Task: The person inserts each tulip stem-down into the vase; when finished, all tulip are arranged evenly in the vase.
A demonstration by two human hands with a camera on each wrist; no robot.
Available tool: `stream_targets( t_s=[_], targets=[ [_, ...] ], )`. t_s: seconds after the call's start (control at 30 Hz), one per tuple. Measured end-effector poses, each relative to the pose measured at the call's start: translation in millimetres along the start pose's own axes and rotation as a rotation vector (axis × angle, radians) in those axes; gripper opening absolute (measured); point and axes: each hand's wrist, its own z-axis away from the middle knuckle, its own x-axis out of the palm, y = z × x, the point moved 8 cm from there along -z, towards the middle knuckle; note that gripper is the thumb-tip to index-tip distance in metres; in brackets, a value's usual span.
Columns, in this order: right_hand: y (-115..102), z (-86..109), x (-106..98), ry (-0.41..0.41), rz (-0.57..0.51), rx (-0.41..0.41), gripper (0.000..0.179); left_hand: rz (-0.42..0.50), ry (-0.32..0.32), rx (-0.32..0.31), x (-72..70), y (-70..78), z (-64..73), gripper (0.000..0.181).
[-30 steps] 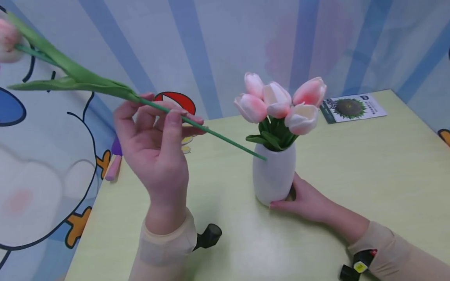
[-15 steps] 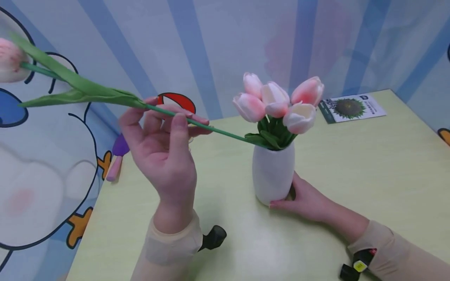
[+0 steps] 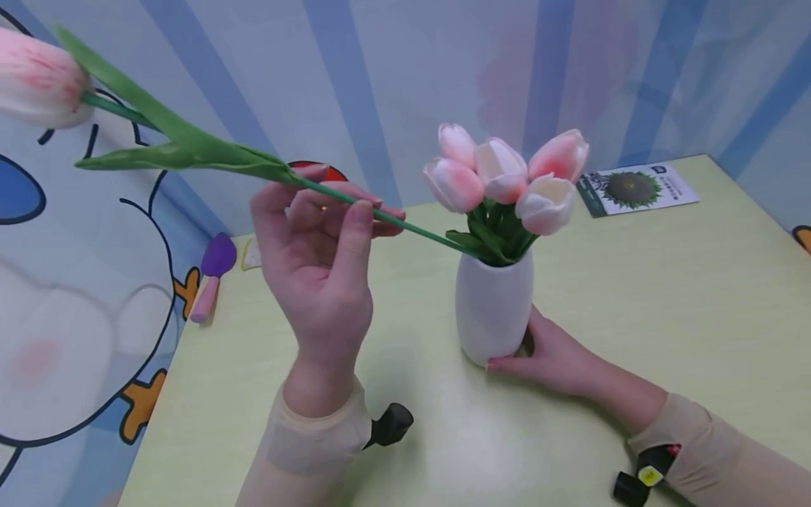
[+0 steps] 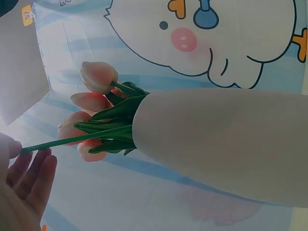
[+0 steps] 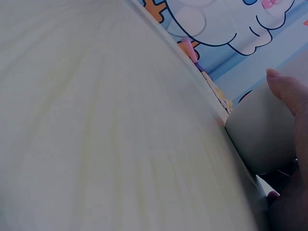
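Note:
My left hand [image 3: 323,260] pinches the green stem of a pink-and-white tulip [image 3: 44,81] between thumb and fingers. The bloom points up to the left and is cut by the frame's edge; the stem slopes down right, its tip at the mouth of a white vase [image 3: 494,310]. In the left wrist view the stem [image 4: 77,138] meets the rim of the vase [image 4: 216,144] beside dark leaves. Several pink tulips [image 3: 503,169] stand in the vase. Low on its right side my right hand [image 3: 557,352] grips the vase, thumb in front, other fingers hidden behind.
A purple-and-pink toy shovel [image 3: 215,271] lies at the table's left edge, with a small yellow-and-white piece [image 3: 251,255] next to it. A card with a dark round plant picture [image 3: 636,190] lies at the back right. A printed cloth wall [image 3: 405,84] rises behind the table [image 3: 665,303].
My left hand has moved right with the tulip, bringing the stem's tip from in front of the vase up to its mouth. My right hand stays on the vase.

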Motion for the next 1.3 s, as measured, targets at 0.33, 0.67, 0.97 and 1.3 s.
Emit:
stream_targets(
  t_s=[0.33, 0.67, 0.97, 1.3],
  targets=[
    [1, 0.5, -2, 0.003, 0.001, 0.002, 0.094, -0.082, 0.023, 0.022, -3.0, 7.3, -11.8, 0.038],
    [3, 2.6, 2, 0.001, 0.0, 0.007, 0.093, -0.205, -0.178, 0.031, 27.0, 2.5, -17.6, 0.045],
    [0, 0.4, 0, 0.004, 0.029, -0.007, 0.092, -0.35, -0.356, 0.1, 53.1, 2.5, -9.1, 0.04],
    [-1, 1.0, -2, 0.008, 0.019, -0.001, 0.091, -0.516, -0.451, 0.118, 63.6, -4.6, -0.8, 0.019]
  ],
)
